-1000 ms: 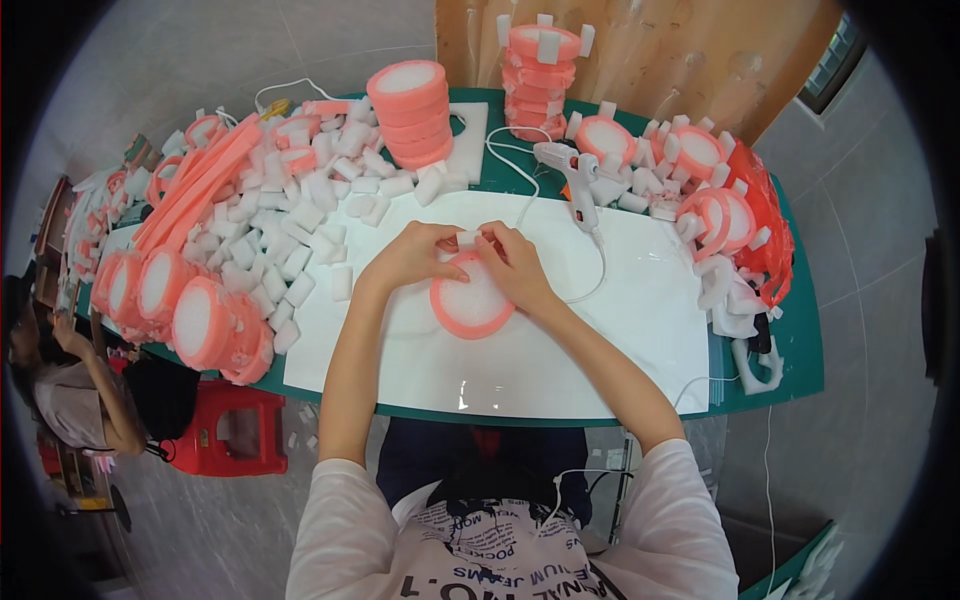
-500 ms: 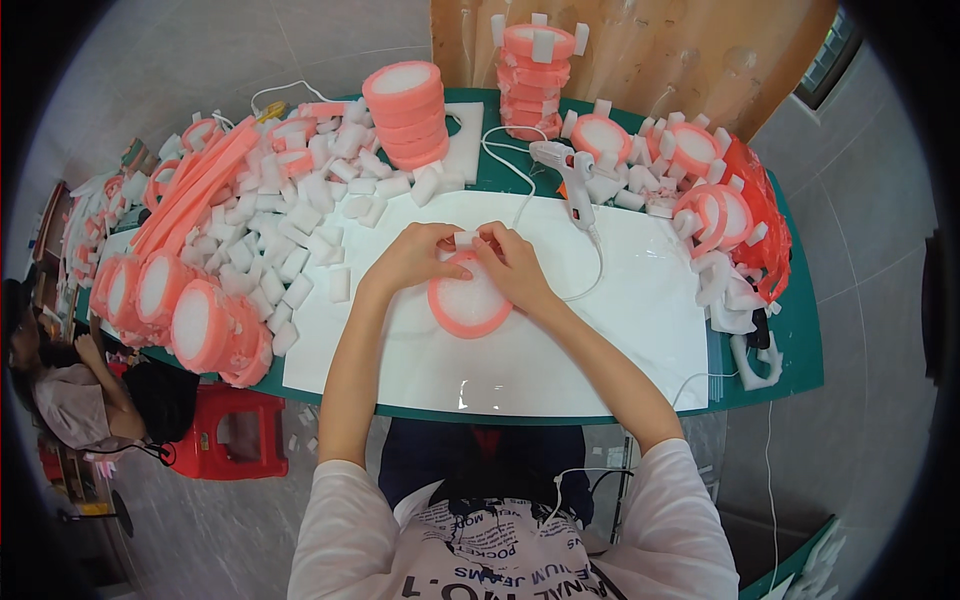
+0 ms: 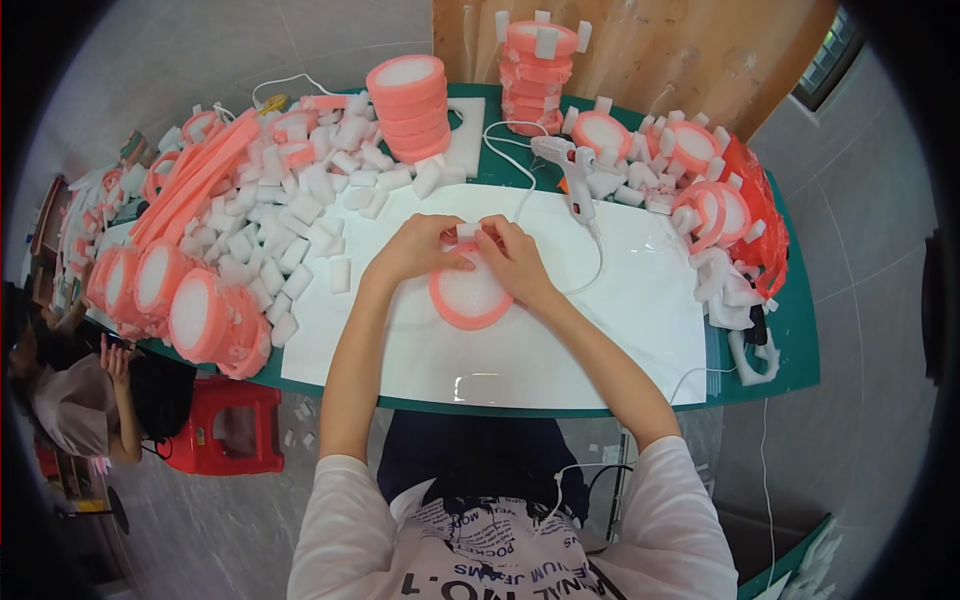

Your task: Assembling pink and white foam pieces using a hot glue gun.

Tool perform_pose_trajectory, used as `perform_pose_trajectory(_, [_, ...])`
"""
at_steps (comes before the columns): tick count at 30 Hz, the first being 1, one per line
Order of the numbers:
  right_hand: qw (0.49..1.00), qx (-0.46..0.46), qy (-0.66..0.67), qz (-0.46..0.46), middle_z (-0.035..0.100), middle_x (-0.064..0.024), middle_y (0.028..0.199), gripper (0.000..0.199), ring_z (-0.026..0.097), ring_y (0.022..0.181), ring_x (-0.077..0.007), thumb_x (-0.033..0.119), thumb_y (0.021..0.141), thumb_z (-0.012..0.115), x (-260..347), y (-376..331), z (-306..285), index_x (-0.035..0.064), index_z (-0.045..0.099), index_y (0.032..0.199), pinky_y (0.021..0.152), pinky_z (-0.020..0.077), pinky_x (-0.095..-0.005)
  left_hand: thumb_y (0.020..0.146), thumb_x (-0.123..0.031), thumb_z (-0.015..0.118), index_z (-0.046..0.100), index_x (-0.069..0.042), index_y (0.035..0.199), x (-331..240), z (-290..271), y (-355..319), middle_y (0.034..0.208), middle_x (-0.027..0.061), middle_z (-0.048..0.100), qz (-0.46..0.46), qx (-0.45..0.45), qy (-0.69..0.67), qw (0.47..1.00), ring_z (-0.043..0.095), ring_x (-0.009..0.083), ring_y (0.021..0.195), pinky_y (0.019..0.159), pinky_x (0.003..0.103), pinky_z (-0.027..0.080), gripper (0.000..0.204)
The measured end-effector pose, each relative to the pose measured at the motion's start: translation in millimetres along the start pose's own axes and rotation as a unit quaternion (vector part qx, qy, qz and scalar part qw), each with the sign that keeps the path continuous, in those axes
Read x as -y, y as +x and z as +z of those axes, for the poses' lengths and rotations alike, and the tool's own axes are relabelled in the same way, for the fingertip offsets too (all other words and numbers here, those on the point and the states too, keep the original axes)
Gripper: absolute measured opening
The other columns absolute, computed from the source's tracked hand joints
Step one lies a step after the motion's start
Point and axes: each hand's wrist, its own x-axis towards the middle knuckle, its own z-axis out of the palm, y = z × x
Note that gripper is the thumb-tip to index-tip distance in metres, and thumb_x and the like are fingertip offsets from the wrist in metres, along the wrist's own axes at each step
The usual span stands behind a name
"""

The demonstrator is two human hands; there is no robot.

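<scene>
A round foam disc with a pink rim and white centre [image 3: 472,296] lies on the white sheet in front of me. At its far edge stands a small white foam block [image 3: 467,232]. My left hand [image 3: 425,246] grips the block's left side, its thumb bent over the disc's rim. From the other side my right hand [image 3: 512,260] presses the block with closed fingers and also rests along the disc's right edge. The fingers partly hide where block and rim meet.
A white glue gun [image 3: 563,155] with its cord lies beyond my right hand. White foam blocks [image 3: 290,250] are heaped to the left, beside pink foam strips [image 3: 205,180]. Stacked discs [image 3: 408,110] stand at the back. A red plastic bag [image 3: 765,225] lies right. Another person [image 3: 80,390] sits left.
My hands keep their hold on the block and disc, with hardly any movement. The whole view has shifted slightly. At the left, the other person's hand has come up.
</scene>
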Motion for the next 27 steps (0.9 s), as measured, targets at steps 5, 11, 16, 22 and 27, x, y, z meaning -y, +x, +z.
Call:
perform_pose_trajectory(5, [1.000, 0.001, 0.010, 0.001, 0.058, -0.0169, 0.084, 0.021, 0.056, 0.078, -0.0270, 0.020, 0.085, 0.051, -3.2, -0.5, 1.3, 0.0025, 0.050, 0.096, 0.068, 0.0446, -0.0329, 0.054, -0.023, 0.077, 0.060, 0.002, 0.097, 1.0, 0.6, 0.3, 0.078, 0.0148, 0.062, 0.005, 0.000, 0.006, 1.000, 0.059, 0.0246, 0.073, 0.069, 0.031, 0.047, 0.052])
perform_pose_trajectory(11, [1.000, 0.001, 0.014, -0.006, 0.058, -0.0165, 0.082, 0.020, 0.056, 0.076, -0.0257, 0.019, 0.085, 0.051, -3.6, 0.1, 0.3, 0.0025, 0.050, 0.096, 0.068, 0.0444, -0.0321, 0.056, -0.020, 0.078, 0.058, 0.002, 0.099, 2.7, 0.6, -0.2, 0.078, 0.0137, 0.061, 0.004, -0.006, -0.017, 1.000, 0.059, 0.0209, 0.073, 0.071, 0.029, 0.046, 0.052])
perform_pose_trajectory(16, [1.000, 0.011, -0.006, 0.009, 0.058, -0.0150, 0.088, 0.022, 0.058, 0.078, -0.0201, 0.018, 0.086, 0.051, -6.2, -0.4, -1.7, 0.0007, 0.051, 0.100, 0.072, 0.0450, -0.0287, 0.057, -0.020, 0.077, 0.058, 0.003, 0.100, -1.4, -0.6, 0.2, 0.077, 0.0122, 0.061, 0.007, 0.018, -0.003, 1.000, 0.058, 0.0195, 0.070, 0.068, 0.029, 0.046, 0.052])
perform_pose_trajectory(22, [1.000, 0.005, 0.013, -0.004, 0.057, -0.0169, 0.084, 0.022, 0.057, 0.077, -0.0251, 0.019, 0.085, 0.051, -4.1, 0.0, -1.3, 0.0018, 0.051, 0.098, 0.068, 0.0447, -0.0314, 0.057, -0.020, 0.077, 0.058, 0.002, 0.100, 4.3, 1.6, -0.2, 0.076, 0.0109, 0.060, 0.015, -0.004, -0.019, 1.000, 0.056, 0.0177, 0.069, 0.066, 0.028, 0.045, 0.051])
perform_pose_trajectory(27, [1.000, 0.003, 0.010, -0.006, 0.058, -0.0160, 0.083, 0.021, 0.057, 0.076, -0.0249, 0.019, 0.085, 0.051, -5.0, 0.0, 0.6, 0.0015, 0.051, 0.097, 0.067, 0.0446, -0.0316, 0.057, -0.020, 0.078, 0.058, 0.001, 0.099, 5.4, 1.2, -0.8, 0.073, 0.0083, 0.058, 0.016, -0.001, -0.032, 0.999, 0.053, 0.0158, 0.067, 0.064, 0.027, 0.043, 0.051])
